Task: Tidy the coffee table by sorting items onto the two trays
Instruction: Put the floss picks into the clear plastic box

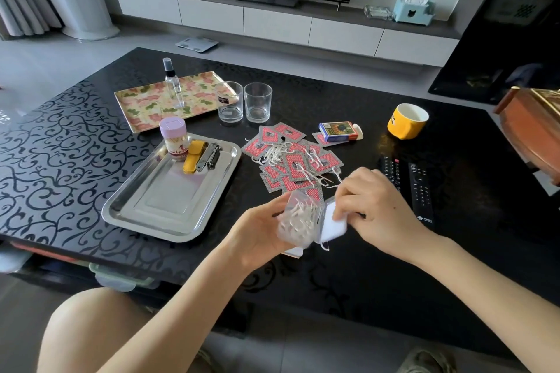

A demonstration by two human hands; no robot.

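My left hand (257, 230) grips a clear plastic box of floss picks (298, 219) above the table's front. My right hand (375, 206) pinches its white hinged lid (333, 225). Loose white floss picks (281, 153) lie on scattered red-backed playing cards (295, 165) in the middle of the table. The steel tray (151, 209) holds a toothpick jar (174, 138), a yellow case (193, 156) and nail clippers (209, 154). On the floral tray (136, 109) stands a spray bottle (173, 83).
Two glasses (244, 101) stand beside the floral tray. A card box (339, 132), a yellow mug (406, 121) and two remotes (407, 185) lie to the right. A wooden object (533, 130) overhangs the right edge. My knee is below the table's front.
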